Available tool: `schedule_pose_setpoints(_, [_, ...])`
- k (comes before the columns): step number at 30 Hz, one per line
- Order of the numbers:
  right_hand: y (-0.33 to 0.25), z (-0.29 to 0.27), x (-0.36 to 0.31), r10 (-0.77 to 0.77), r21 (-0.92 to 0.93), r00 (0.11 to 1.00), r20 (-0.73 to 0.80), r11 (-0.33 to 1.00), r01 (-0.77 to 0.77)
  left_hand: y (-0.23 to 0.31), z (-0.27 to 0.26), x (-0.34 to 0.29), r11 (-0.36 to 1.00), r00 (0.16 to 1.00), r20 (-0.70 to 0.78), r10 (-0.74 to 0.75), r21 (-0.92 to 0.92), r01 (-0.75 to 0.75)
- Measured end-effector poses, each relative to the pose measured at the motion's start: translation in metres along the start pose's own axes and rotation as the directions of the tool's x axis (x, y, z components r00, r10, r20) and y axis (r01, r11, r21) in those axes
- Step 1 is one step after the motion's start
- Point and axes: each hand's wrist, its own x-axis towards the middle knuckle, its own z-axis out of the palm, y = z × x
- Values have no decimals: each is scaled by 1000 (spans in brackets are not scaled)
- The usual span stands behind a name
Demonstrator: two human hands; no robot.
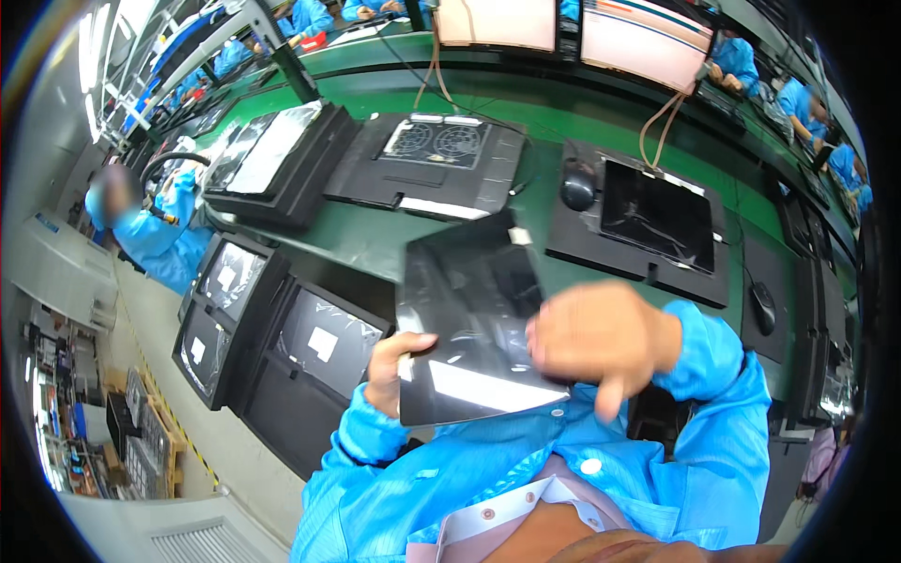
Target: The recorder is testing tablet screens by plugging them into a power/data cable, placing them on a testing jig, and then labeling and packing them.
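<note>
A shiny black panel (469,300) is held up, tilted, over the near edge of the green counter (361,239). Its near left edge is pinched by the left hand (389,368), with the thumb on top. The right hand (601,338) is blurred by the panel's right edge; whether the panel is gripped or just touched by it cannot be told. On the right, a screen (657,216) is laid on a black pad (601,253), and a mouse (578,183) is set on the screen's left. On the left, a wrapped sheet (343,328) is kept in a black tray (291,403).
</note>
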Motion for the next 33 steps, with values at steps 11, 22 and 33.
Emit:
schedule_pose_setpoints(11, [193, 60, -23, 679, -691, 722, 135, 587, -423, 53, -120, -103, 730, 841, -234, 487, 638, -245])
schedule_pose_setpoints(22, [53, 67, 47, 251, 93, 958, 138, 960, -265, 50, -83, -69, 370, 993, -97, -71, 922, 117])
schedule_pose_setpoints(33, [43, 60, 32, 265, 42, 936, 230, 958, -282, 38, -65, -67, 333, 992, -98, -74, 936, 117])
